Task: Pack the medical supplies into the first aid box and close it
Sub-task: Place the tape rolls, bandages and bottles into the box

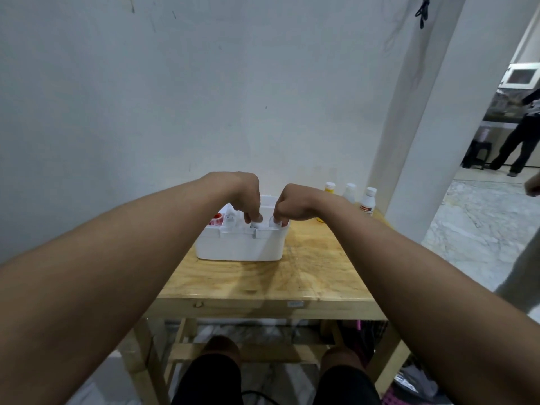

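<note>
centre frame: white plastic first aid box open | I read left hand and right hand each pinching a small white-capped vial upright over its near compartments | three white bottles wait right of box, nearer right hand

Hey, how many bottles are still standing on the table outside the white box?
3, in a row right of the white box: a yellow-capped bottle, a clear bottle, and a white-capped bottle. The right arm may hide more.

White box; pale wood table; yellow-capped bottle
</note>
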